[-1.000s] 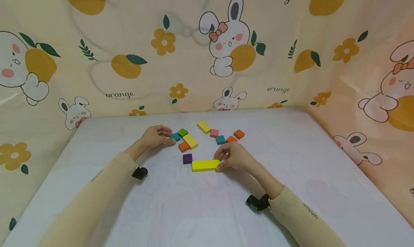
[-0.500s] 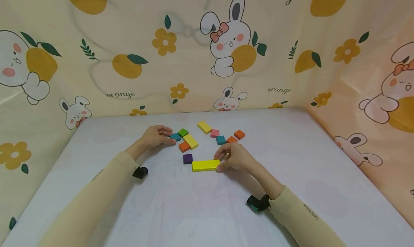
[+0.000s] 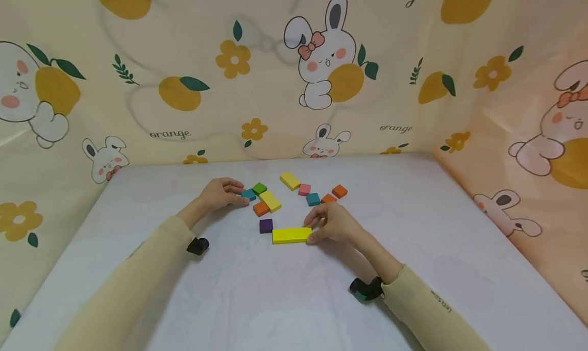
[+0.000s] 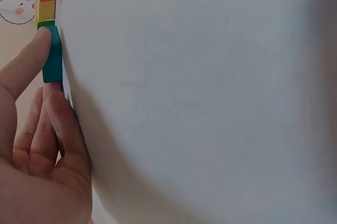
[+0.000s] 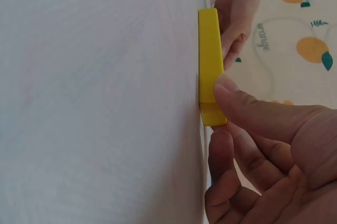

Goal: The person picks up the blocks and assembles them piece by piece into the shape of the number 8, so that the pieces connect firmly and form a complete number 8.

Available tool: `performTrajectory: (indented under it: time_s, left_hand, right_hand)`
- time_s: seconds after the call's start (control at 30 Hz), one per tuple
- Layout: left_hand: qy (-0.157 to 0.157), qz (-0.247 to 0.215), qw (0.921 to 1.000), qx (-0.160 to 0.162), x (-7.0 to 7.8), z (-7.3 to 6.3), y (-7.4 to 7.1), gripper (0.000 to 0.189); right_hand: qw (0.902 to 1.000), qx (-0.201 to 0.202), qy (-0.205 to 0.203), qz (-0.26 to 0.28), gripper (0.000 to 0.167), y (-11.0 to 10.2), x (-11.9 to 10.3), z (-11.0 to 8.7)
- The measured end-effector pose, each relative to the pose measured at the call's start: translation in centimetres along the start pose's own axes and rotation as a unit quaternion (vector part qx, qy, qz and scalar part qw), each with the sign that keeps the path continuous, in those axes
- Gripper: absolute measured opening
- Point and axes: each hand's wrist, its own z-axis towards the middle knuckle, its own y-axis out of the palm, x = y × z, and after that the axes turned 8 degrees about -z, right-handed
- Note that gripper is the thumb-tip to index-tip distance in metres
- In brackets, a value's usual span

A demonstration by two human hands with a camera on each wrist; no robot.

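My left hand (image 3: 219, 194) pinches a small teal block (image 3: 249, 195) between thumb and fingers; the left wrist view shows the thumb on the teal block's (image 4: 52, 58) side. A green block (image 3: 259, 188), a yellow block (image 3: 270, 201) and an orange block (image 3: 261, 208) lie clustered just right of it. Nearer to me, my right hand (image 3: 335, 222) holds the right end of a long bright yellow block (image 3: 290, 235), which lies flat. Its thumb presses the yellow block's (image 5: 210, 55) near face in the right wrist view. A purple block (image 3: 266, 226) sits at this block's left end.
Behind the right hand, a pale yellow block (image 3: 290, 180), a pink block (image 3: 304, 189), another teal block (image 3: 313, 199) and two orange blocks (image 3: 340, 191) form a loose row on the white table (image 3: 257, 295). A printed cloth wall (image 3: 266, 96) rises along the table's back and sides.
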Motion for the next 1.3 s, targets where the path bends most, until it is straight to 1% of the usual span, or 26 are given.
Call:
performTrajectory:
  time_s: [0.2,0.37,0.47,0.53,0.63,0.73,0.8,0.9,0.97,1.1,1.3]
  left_hand:
    - [0.020,0.001,0.9996,0.022,-0.1,-0.4,0.0,0.056]
    - [0.010,-0.016,0.9991,0.038,0.3,-1.5,-0.2,0.056]
    - [0.017,-0.033,0.9985,0.040,1.0,-2.8,-0.5,0.061]
    - [0.036,-0.047,0.9974,0.040,1.4,-3.9,-0.6,0.064]
    - [0.068,-0.073,0.9943,0.038,2.2,-5.6,-0.5,0.064]
    - [0.095,-0.085,0.9917,0.021,2.8,-7.2,0.2,0.061]
    - [0.105,-0.091,0.9903,0.001,3.1,-8.0,0.7,0.057]
    - [0.115,-0.083,0.9896,-0.026,3.3,-8.9,1.5,0.053]
    - [0.121,-0.076,0.9890,-0.038,3.3,-9.4,2.0,0.050]
    - [0.127,-0.068,0.9882,-0.051,3.0,-10.0,2.7,0.046]
    - [0.120,-0.066,0.9875,-0.078,2.3,-10.6,3.4,0.045]
  right_hand:
    - [1.0000,0.002,-0.008,-0.003,0.029,0.0,0.0,-0.1]
    - [0.9999,-0.001,-0.010,-0.003,0.029,0.1,0.0,-0.1]
    - [0.9999,0.000,-0.010,-0.003,0.029,0.1,0.0,-0.1]
    - [0.9999,0.000,-0.011,-0.003,0.029,0.1,-0.1,-0.1]
    - [0.9999,-0.002,-0.010,-0.001,0.029,0.1,-0.2,-0.1]
    - [1.0000,-0.003,-0.005,0.002,0.030,0.0,-0.3,-0.1]
    - [1.0000,-0.003,-0.003,0.001,0.030,0.0,-0.2,-0.1]
    - [1.0000,-0.003,0.003,-0.002,0.030,0.1,-0.1,0.0]
    - [1.0000,-0.002,0.004,-0.003,0.030,0.1,0.0,0.0]
    - [1.0000,-0.001,0.005,-0.002,0.031,0.0,0.1,-0.1]
    - [1.0000,-0.003,0.004,0.004,0.030,0.1,-0.1,0.0]
